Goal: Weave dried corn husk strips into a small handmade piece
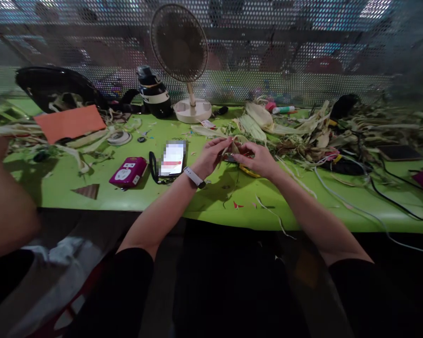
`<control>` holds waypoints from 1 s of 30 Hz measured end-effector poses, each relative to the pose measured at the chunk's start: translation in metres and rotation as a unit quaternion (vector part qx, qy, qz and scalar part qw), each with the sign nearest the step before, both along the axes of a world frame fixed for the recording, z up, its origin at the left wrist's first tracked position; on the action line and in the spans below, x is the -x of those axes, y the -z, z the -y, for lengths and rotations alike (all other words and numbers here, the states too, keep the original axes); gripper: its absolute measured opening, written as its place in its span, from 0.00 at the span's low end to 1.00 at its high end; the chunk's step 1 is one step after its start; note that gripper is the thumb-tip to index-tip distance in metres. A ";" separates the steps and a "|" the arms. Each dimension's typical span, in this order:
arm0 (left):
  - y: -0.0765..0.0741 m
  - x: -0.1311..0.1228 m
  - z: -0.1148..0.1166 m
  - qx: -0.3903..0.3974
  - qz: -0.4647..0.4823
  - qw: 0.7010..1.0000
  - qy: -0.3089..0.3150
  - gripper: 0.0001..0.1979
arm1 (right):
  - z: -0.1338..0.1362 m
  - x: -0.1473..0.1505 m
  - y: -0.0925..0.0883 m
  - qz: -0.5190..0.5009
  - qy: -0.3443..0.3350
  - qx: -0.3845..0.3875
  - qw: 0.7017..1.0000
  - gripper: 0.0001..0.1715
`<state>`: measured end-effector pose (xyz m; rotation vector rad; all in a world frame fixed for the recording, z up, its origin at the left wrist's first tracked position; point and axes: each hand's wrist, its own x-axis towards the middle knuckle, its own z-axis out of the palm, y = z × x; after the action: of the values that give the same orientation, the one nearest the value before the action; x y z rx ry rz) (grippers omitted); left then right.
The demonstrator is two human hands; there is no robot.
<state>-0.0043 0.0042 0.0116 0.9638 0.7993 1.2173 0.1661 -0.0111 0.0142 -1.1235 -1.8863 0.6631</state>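
Note:
Both hands meet over the green table near its middle. My left hand, with a white watch on the wrist, pinches a small folded piece of dried corn husk. My right hand closes on the same husk piece from the right side. Something yellow lies on the table just under my right hand. Exactly how the husk is shaped between the fingers is hard to make out.
A phone, a pink device and an orange card lie to the left. A desk fan and a dark bottle stand behind. Loose husks and cables cover the right. Another person's arm shows at far left.

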 end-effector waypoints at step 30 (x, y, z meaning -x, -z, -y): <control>-0.003 0.021 -0.012 -0.063 -0.170 0.983 0.013 0.13 | -0.001 -0.006 -0.007 -0.025 -0.099 0.132 0.986 0.17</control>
<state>-0.0258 0.0166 0.0148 1.3052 0.9812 1.1036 0.1722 -0.0101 0.0212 -1.0767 -1.9218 1.0682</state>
